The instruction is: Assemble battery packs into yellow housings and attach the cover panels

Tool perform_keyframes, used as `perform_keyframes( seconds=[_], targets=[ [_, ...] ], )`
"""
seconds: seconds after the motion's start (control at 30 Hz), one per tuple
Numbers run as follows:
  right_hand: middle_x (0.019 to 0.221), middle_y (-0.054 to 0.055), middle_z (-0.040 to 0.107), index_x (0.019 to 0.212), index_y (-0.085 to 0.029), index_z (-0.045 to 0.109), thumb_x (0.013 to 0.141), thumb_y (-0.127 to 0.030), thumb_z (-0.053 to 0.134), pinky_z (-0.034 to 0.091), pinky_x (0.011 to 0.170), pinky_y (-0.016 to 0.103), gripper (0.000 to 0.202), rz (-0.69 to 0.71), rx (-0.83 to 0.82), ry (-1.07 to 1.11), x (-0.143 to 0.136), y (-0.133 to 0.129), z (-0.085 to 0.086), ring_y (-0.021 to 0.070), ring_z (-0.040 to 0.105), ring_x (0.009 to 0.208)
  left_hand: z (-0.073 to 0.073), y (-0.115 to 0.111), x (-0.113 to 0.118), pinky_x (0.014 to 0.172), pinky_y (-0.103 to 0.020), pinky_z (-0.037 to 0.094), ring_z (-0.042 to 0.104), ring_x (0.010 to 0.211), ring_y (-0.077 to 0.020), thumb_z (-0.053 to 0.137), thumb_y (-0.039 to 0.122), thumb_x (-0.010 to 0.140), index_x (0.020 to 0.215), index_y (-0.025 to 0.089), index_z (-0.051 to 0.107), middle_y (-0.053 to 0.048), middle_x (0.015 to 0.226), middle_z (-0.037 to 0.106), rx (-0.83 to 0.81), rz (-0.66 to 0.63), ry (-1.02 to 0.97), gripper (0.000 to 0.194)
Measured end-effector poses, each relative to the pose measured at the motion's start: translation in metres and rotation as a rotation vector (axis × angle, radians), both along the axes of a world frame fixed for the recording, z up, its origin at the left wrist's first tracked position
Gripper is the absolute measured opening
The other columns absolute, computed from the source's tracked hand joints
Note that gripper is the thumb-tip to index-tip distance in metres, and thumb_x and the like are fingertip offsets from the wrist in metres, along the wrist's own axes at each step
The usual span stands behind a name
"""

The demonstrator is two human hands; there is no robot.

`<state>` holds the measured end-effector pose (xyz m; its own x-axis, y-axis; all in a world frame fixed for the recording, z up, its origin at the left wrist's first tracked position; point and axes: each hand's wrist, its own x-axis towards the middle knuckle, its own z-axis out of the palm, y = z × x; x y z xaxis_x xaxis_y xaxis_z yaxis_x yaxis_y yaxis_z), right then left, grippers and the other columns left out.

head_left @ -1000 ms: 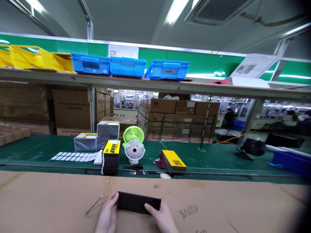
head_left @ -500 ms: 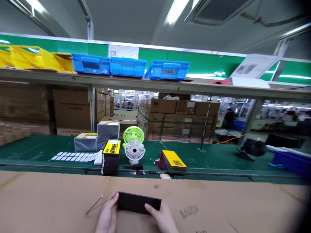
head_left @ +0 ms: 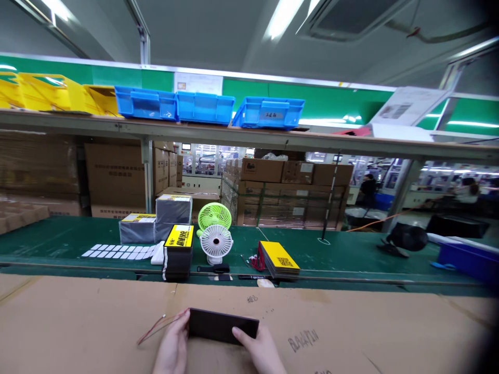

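Observation:
Between my hands is a flat black rectangular panel [head_left: 218,325], tilted above the cardboard-covered bench. My left hand [head_left: 174,343] grips its left end, with the thumb along the edge. At the right end my right hand [head_left: 260,347] holds it, the thumb lying on the dark face. Thin red and dark wires [head_left: 150,332] with a small white connector trail out to the left, past my left hand. My other fingers are hidden behind the panel.
Brown cardboard [head_left: 97,322] covers the near surface. Beyond it, a green bench [head_left: 343,254] bears a stack of yellow-and-black boxes [head_left: 178,254], a white fan [head_left: 216,243], a green fan [head_left: 215,215] and yellow-topped panels with wires [head_left: 279,258]. Blue bins [head_left: 268,112] line the shelf above.

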<state>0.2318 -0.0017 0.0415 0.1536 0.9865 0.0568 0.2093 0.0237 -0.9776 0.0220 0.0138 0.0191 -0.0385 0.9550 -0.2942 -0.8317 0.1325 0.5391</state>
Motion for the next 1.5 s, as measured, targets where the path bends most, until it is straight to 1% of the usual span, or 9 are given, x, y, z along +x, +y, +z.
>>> perform_keyframes(
  seconds=[0.2,0.4,0.6,0.73,0.83,1.07,1.23,1.37,1.5],
  targets=[
    [0.108,0.012,0.067,0.1,-0.012,0.063,0.06,-0.035,0.068,0.043,0.094,0.036,0.046,-0.023,-0.013,0.012,-0.001,-0.003,0.004,0.029,0.058,0.106,-0.001,0.001,-0.001,0.082,-0.026,0.05,0.066,0.086,-0.0155,0.056,0.004,0.075,0.08,0.012,0.068,-0.007,0.088,0.071,-0.015,0.01,-0.014,0.015],
    [0.104,0.012,0.068,0.098,-0.012,0.063,0.061,-0.034,0.068,0.043,0.094,0.038,0.043,-0.002,0.009,0.017,0.0,-0.002,0.003,0.0298,0.059,0.103,-0.004,0.003,-0.001,0.08,-0.025,0.051,0.067,0.086,-0.0156,0.054,0.003,0.076,0.082,0.013,0.067,-0.007,0.089,0.071,-0.025,0.028,-0.011,0.017],
    [0.108,0.013,0.066,0.099,-0.013,0.063,0.06,-0.036,0.069,0.042,0.096,0.04,0.046,-0.029,0.0,-0.014,0.001,0.001,-0.001,0.0312,0.057,0.107,0.003,0.0,-0.001,0.078,-0.027,0.051,0.067,0.082,-0.0167,0.052,0.004,0.077,0.08,0.012,0.067,-0.008,0.086,0.072,-0.022,0.014,-0.015,0.017],
    [0.106,0.012,0.067,0.099,-0.012,0.063,0.061,-0.036,0.068,0.042,0.095,0.039,0.045,-0.008,0.0,-0.006,0.001,0.001,-0.001,0.0305,0.058,0.106,0.006,0.0,-0.001,0.075,-0.026,0.051,0.067,0.078,-0.0154,0.05,0.005,0.079,0.079,0.012,0.067,-0.007,0.082,0.071,-0.043,0.045,-0.002,0.018],
    [0.102,0.011,0.069,0.096,-0.013,0.064,0.062,-0.035,0.068,0.044,0.093,0.038,0.041,0.01,0.005,0.006,0.0,0.0,0.001,0.0302,0.06,0.103,0.006,0.0,-0.001,0.072,-0.024,0.051,0.067,0.078,-0.0149,0.049,0.004,0.079,0.08,0.012,0.066,-0.007,0.083,0.071,-0.04,0.047,-0.003,0.019],
    [0.104,0.011,0.068,0.097,-0.013,0.065,0.061,-0.035,0.068,0.044,0.092,0.037,0.043,-0.007,0.004,0.004,0.0,-0.002,0.005,0.0296,0.06,0.103,0.005,-0.001,-0.002,0.073,-0.025,0.051,0.067,0.079,-0.0149,0.051,0.005,0.078,0.081,0.013,0.066,-0.007,0.085,0.071,-0.038,0.038,0.005,0.017],
    [0.099,0.01,0.07,0.094,-0.013,0.067,0.061,-0.036,0.068,0.045,0.09,0.036,0.04,0.032,-0.011,-0.002,0.0,-0.002,0.006,0.0293,0.062,0.099,0.002,0.001,-0.001,0.073,-0.026,0.051,0.067,0.078,-0.0157,0.051,0.005,0.076,0.079,0.013,0.066,-0.006,0.081,0.07,-0.036,0.063,0.016,0.017],
    [0.102,0.011,0.069,0.097,-0.012,0.066,0.061,-0.036,0.068,0.045,0.092,0.036,0.042,0.016,-0.008,-0.008,-0.001,-0.001,0.005,0.029,0.06,0.102,-0.004,0.003,-0.002,0.072,-0.025,0.051,0.067,0.081,-0.0159,0.054,0.006,0.075,0.081,0.014,0.066,-0.006,0.085,0.07,-0.02,0.052,0.018,0.016],
    [0.103,0.011,0.069,0.098,-0.012,0.066,0.063,-0.036,0.067,0.045,0.091,0.035,0.042,0.039,0.008,0.011,0.0,-0.001,0.002,0.0286,0.061,0.102,-0.007,0.004,-0.003,0.072,-0.024,0.05,0.066,0.081,-0.0153,0.054,0.006,0.076,0.082,0.014,0.065,-0.006,0.087,0.07,-0.027,0.049,0.015,0.015]
  ],
)
